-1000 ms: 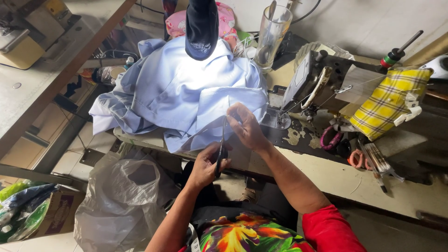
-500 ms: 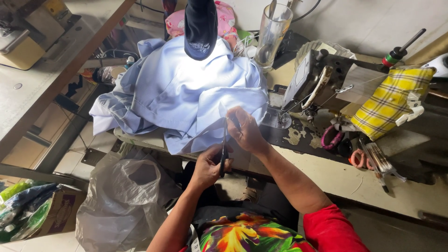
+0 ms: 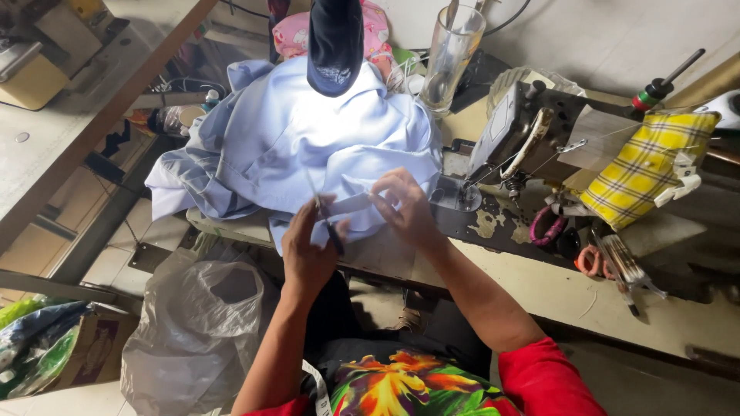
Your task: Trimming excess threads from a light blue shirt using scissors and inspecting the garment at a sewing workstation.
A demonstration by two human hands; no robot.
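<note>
Her left hand (image 3: pixel 308 250) has lifted the dark scissors (image 3: pixel 330 225) to the white strip (image 3: pixel 351 204), pinched in the right hand (image 3: pixel 405 208) fingers at the pale blue shirt (image 3: pixel 308 146), ready for trimming.

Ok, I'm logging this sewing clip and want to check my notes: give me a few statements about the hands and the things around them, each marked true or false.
1. The left hand holds dark scissors. True.
2. The right hand pinches a white strip of fabric. True.
3. The shirt on the table is red. False: it is light blue.
4. The yellow checked cloth lies on the floor. False: it sits beside the sewing machine.
5. A clear plastic bag hangs below the table edge. True.
</note>
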